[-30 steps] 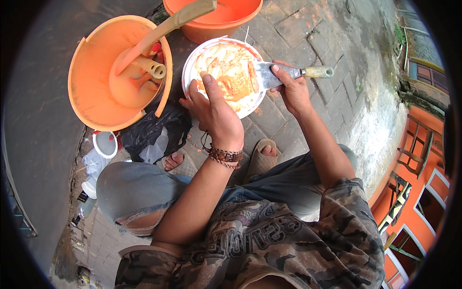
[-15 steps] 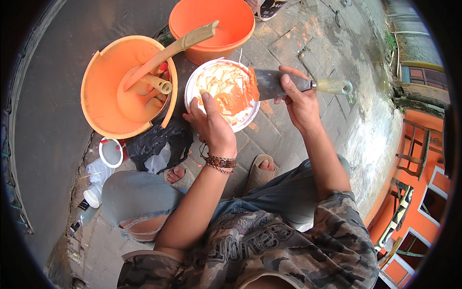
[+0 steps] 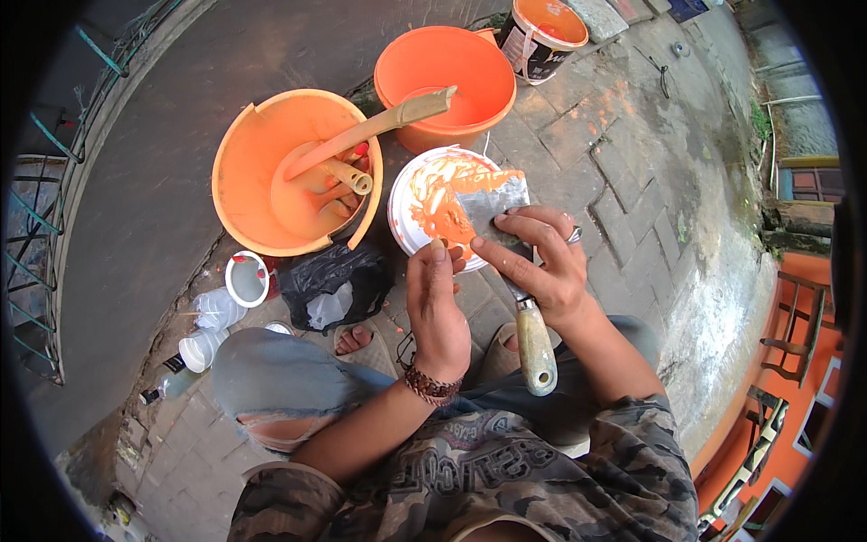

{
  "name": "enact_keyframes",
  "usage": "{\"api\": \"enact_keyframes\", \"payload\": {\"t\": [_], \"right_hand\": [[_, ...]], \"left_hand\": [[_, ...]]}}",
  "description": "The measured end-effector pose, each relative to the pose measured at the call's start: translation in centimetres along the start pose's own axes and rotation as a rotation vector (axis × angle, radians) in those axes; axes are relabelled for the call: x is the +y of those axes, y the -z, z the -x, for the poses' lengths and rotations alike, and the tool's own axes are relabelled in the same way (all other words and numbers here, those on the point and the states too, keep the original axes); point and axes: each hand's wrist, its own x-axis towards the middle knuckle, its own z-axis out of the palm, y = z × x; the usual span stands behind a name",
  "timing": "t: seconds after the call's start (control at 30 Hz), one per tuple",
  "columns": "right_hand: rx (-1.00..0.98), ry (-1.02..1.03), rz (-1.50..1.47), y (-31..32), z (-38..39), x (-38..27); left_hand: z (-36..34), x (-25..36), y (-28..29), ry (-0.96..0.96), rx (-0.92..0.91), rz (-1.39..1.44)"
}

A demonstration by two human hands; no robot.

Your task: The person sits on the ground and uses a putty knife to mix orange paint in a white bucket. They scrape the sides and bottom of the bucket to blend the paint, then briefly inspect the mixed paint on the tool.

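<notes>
A round white lid (image 3: 402, 217), smeared with orange and white paste, lies before me. My left hand (image 3: 440, 312) is closed at its near rim, thumb uppermost and the other fingers partly hidden. My right hand (image 3: 547, 271) grips a wide putty knife (image 3: 536, 348), fingers on its metal blade and the worn handle pointing back toward me. Its blade lies across the lid's right part, with orange paste along the far edge. The fingertips of both hands come close together near the lid's near edge.
An orange bucket with a broken rim (image 3: 237, 163) holds orange liquid and bamboo pieces. Beyond are another orange bucket (image 3: 445, 43) and a paint pail (image 3: 526, 56). A black plastic bag (image 3: 312, 280), a white cup (image 3: 246, 278) and plastic bottles lie left, beside a dark wall (image 3: 135, 199).
The putty knife has swung from pointing right to handle toward me, its blade now over the lid. My left hand has drawn back to the near rim. The view has shifted.
</notes>
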Motion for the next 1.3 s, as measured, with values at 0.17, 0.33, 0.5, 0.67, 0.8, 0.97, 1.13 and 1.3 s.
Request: {"api": "enact_keyframes", "payload": {"t": [0.17, 0.33, 0.5, 0.67, 0.8, 0.97, 1.13, 1.3], "right_hand": [[0.039, 0.005, 0.081, -0.5, -0.2, -0.6], [0.05, -0.036, 0.075, -0.8, -0.8, -1.9], [0.077, -0.094, 0.254, 0.1, -0.1, -1.8], [-0.151, -0.291, 0.285, 1.0, 1.1, -1.5], [-0.233, -0.303, 0.255, 0.7, 0.9, -1.3], [-0.186, -0.212, 0.325, 0.0, 1.3, 0.4], [-0.129, -0.186, 0.345, -0.4, 1.1, 1.4], [-0.144, -0.211, 0.343, -0.8, 1.6, 2.3]], "left_hand": [[2.8, 0.9, 0.5, 0.183, -0.422, 0.114], [2.8, 3.0, 1.8, 0.153, -0.52, -0.076], [2.7, 3.4, 3.6, 0.165, -0.455, -0.223], [2.5, 3.6, 3.7, 0.019, -0.351, -0.468], [2.4, 4.0, 3.8, 0.053, -0.358, -0.486], [2.2, 4.3, 4.4, 0.014, -0.345, -0.513], [1.7, 4.8, 4.9, 0.021, -0.34, -0.542], [1.6, 4.8, 5.3, 0.039, -0.354, -0.587]]}}
